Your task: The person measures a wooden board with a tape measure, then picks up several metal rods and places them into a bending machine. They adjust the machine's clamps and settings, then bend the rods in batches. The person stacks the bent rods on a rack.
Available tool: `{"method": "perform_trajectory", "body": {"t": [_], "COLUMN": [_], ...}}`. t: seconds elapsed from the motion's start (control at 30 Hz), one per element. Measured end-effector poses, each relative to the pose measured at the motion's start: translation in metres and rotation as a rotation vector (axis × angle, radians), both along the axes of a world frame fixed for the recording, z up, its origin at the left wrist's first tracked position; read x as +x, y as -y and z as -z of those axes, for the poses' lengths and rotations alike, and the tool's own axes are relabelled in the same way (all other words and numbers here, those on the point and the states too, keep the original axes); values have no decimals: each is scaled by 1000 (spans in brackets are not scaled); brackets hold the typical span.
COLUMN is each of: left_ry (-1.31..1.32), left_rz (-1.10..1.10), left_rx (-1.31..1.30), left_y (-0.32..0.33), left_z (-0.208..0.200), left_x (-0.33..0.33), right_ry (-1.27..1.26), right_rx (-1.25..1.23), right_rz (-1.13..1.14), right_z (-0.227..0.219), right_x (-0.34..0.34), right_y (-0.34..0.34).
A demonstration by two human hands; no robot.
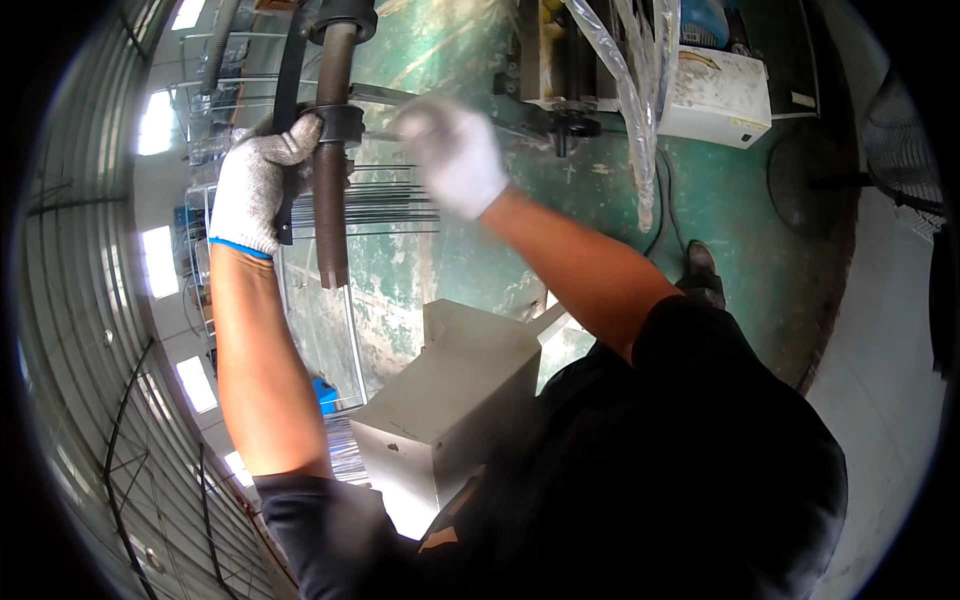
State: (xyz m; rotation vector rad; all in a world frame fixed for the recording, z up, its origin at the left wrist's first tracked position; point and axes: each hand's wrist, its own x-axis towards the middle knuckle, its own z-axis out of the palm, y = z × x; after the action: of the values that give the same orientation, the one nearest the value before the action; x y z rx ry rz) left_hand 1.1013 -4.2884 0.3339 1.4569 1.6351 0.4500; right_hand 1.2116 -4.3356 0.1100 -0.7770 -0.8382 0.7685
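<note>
A worn green-painted floor [440, 270], scuffed pale in patches, fills the workshop. Nearest stands a plain grey metal box [450, 400], square-edged. Above it, the left hand [255, 185] in a knitted white glove wraps around a dark threaded rod [330, 200] beside its black collar [340, 122]. The gloved right hand [455, 155] is blurred; its grip cannot be told. Farther off sits a white cabinet [715, 95].

The threaded rod [331, 200] stands upright and blocks the way at the left, with a black collar [340, 122] around it. Thin wires [395, 205] cross the gap just right of the rod. Below, the grey metal box [450, 400] closes the lower space. Clear tubing [630, 100] hangs at the right; between it and the wires the green floor [560, 220] shows open room.
</note>
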Motion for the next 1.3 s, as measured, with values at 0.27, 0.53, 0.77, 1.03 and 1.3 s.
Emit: {"method": "perform_trajectory", "body": {"t": [0.27, 0.53, 0.77, 1.03, 1.3], "left_ry": [-24, -131, -63, -98, 35], "left_rz": [-2, 57, -3, 24, -12], "left_rx": [27, 63, 27, 50, 7], "left_y": [0, -11, -7, -9, 2], "left_z": [0, -3, -4, -6, -3], "left_x": [1, -17, -11, -13, 3], "right_ry": [343, 505, 580, 719, 678], "right_rx": [341, 575, 650, 679, 782], "right_rz": [-29, 8, 29, 73, -6], "right_z": [19, 14, 11, -7, 12], "right_x": [53, 53, 55, 71, 63], "right_y": [-16, -53, -66, -70, -75]}}
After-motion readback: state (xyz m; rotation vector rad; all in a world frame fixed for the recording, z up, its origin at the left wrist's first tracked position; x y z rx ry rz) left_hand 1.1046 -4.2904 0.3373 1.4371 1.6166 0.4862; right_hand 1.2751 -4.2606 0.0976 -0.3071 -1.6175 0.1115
